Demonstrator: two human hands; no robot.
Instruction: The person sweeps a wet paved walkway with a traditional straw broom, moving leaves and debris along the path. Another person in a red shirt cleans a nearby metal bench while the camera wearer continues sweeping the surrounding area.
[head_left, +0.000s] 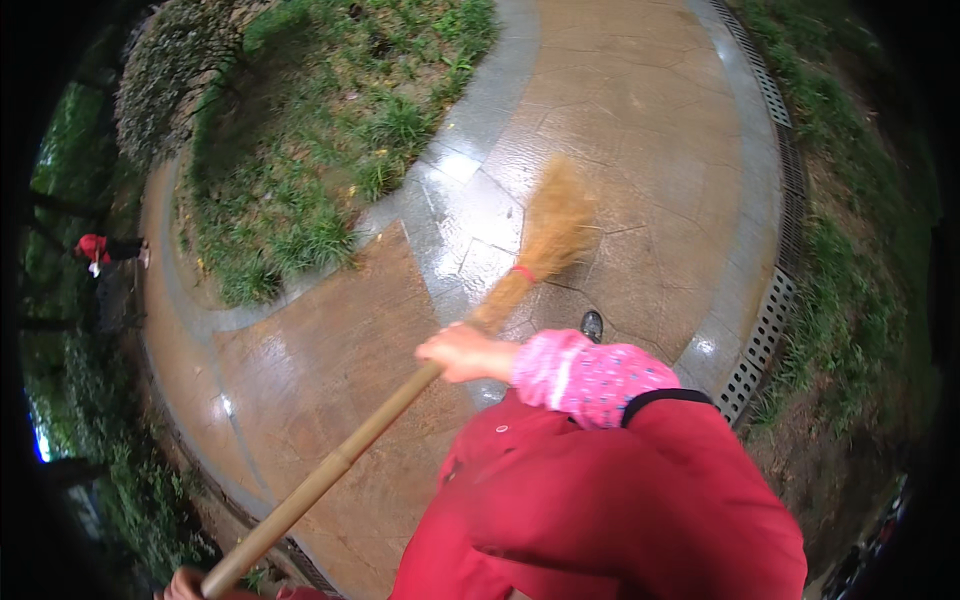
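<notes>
A straw broom (559, 225) with a red binding reaches out over the wet stone path (637, 135), its bristles slightly blurred. My right hand (461, 352) grips the broom low on its handle, just behind the bound straw; a pink patterned sleeve cover lies over that forearm. The bamboo handle (330, 469) slants down to the lower left, where my left hand (184, 583) is closed around its upper end, partly cut off by the picture's edge. The tip of a dark shoe (592, 326) shows just beyond my right forearm.
A planted bed (322, 165) with grass tufts and a bush (169, 79) borders the path at the upper left. Drain grates (759, 330) run along the right edge, with a grassy bank (832, 300) beyond. A person in red (94, 247) stands far off at the left.
</notes>
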